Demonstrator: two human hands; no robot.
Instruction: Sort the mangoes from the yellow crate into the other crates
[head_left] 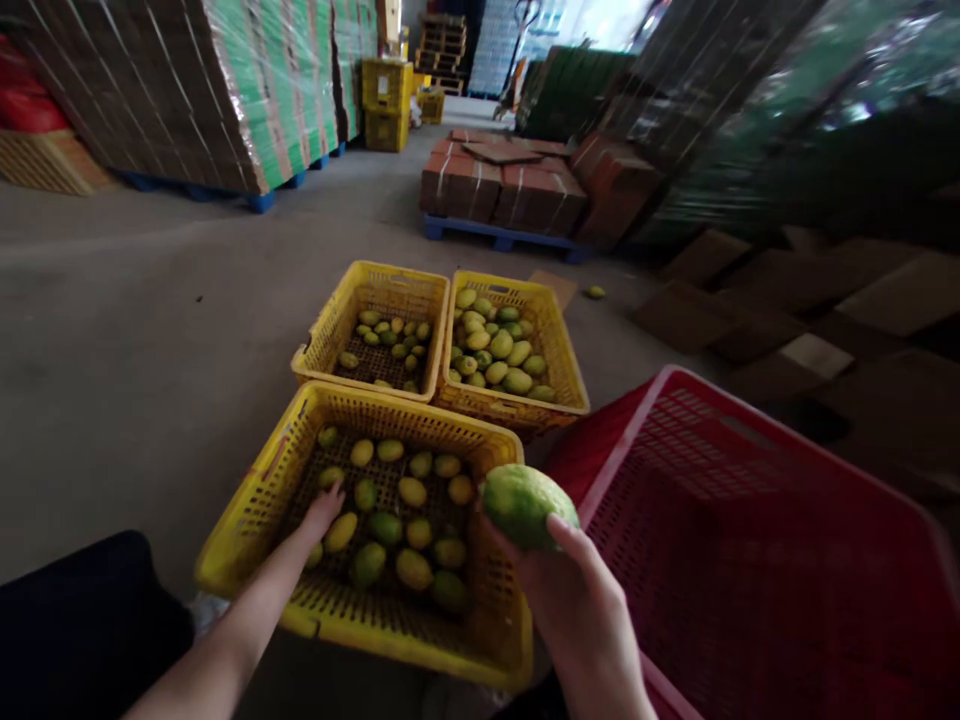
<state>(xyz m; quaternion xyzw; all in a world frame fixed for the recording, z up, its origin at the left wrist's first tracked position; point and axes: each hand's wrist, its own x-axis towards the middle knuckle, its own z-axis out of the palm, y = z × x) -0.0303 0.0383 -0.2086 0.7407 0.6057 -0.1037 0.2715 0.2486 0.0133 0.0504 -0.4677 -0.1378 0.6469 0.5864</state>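
Observation:
My right hand (574,590) is closed round a large lemon (529,505), mostly green with yellow patches, raised above the right rim of the near yellow crate (487,650). Down inside that crate, my left hand (324,512) has its fingers at a greenish-yellow lemon (330,478) on the left side; they look closed on it, and the lemon still lies low in the crate. Several other yellow and green lemons (414,570) are spread over the crate's slatted bottom around the left hand.
Behind stand two more yellow crates, the left one (307,355) with smaller lemons, the right one (574,365) fuller. A red crate (675,385) stands at right, beside flattened cardboard (697,310). One lemon (595,292) lies on the floor. Farther back are strapped boxes on a blue pallet (502,238).

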